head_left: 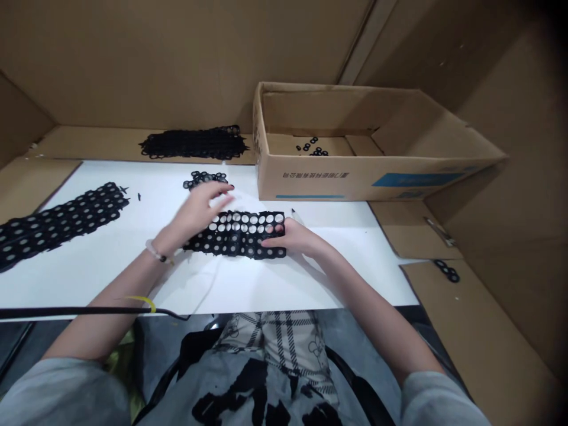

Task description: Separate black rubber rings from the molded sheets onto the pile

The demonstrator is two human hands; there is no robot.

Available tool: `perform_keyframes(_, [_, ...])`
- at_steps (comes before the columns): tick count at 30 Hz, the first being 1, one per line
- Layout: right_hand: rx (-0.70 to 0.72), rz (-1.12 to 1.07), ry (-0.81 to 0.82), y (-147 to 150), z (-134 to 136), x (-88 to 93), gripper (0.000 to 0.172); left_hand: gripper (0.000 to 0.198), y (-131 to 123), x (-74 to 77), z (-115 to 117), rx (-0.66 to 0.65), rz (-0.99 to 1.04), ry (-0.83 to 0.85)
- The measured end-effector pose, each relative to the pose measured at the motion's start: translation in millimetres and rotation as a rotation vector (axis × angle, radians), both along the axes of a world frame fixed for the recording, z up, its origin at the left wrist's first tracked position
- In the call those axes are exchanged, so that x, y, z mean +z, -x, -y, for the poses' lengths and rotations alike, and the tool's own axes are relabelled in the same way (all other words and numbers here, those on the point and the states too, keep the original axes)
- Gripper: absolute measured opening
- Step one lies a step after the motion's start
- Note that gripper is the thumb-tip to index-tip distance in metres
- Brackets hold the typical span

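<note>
A black sheet with rows of round holes (235,239) lies on the white tabletop in front of me. My right hand (290,236) grips its right end, thumb on top and fingers at the far side. Over the sheet's left part hovers my left hand (205,207), fingers apart and slightly blurred, with nothing visible in it. Just beyond its fingertips sits a small heap of black rings (206,177). I cannot tell whether the left fingers touch the heap.
An open cardboard box (319,177) at the back right holds several loose black rings. A stack of black sheets (193,144) lies at the back. More perforated sheets (62,222) rest at left. Joined rings (446,270) lie at right. A black cable (89,310) crosses the front edge.
</note>
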State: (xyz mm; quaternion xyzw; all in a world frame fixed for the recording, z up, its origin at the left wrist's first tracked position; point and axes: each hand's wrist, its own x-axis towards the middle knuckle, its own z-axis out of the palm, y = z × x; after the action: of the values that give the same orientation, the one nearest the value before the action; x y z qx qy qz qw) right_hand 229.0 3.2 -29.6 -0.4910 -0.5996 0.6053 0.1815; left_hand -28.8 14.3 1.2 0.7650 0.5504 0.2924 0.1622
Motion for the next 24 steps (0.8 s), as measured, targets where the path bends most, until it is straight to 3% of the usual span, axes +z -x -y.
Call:
perform_keyframes(2, [0.0,0.03,-0.035,-1.4,-2.2,-2.7,0.035,0.033,20.4,5.4,-8.1,0.238,-0.022,0.006])
perform_keyframes(3, [0.001,0.034,-0.046,-2.1,-3.1,-3.5,0.035,0.035,29.8,6.0,-12.0,0.291,-0.083,0.079])
perform_keyframes(6, [0.003,0.022,-0.032,-3.6,-4.5,-4.2,0.037,0.037,46.9,-3.7,-22.5,0.253,-0.172,0.256])
perform_keyframes(12, [0.009,-0.042,-0.018,-3.2,-5.5,-6.7,0.037,0.026,50.2,-39.2,-42.1,0.163,-0.283,-0.011])
perform_keyframes(15, [-0.004,-0.04,-0.019,-2.3,-5.8,-7.0,0.038,0.022,51.5,-36.8,-42.5,0.172,-0.303,-0.039])
perform_keyframes(18, [-0.015,-0.079,-0.007,-0.1,-3.8,-3.0,0.036,0.024,38.4,-19.2,-28.4,0.226,-0.287,-0.098])
perform_keyframes(20, [-0.01,-0.144,0.014,2.6,-0.9,1.2,0.034,0.028,18.8,-6.4,-12.1,0.134,-0.205,-0.152])
perform_keyframes(24, [0.03,-0.341,0.027,10.6,5.0,5.8,0.028,0.032,-25.7,2.2,20.6,-0.386,-0.076,0.097])
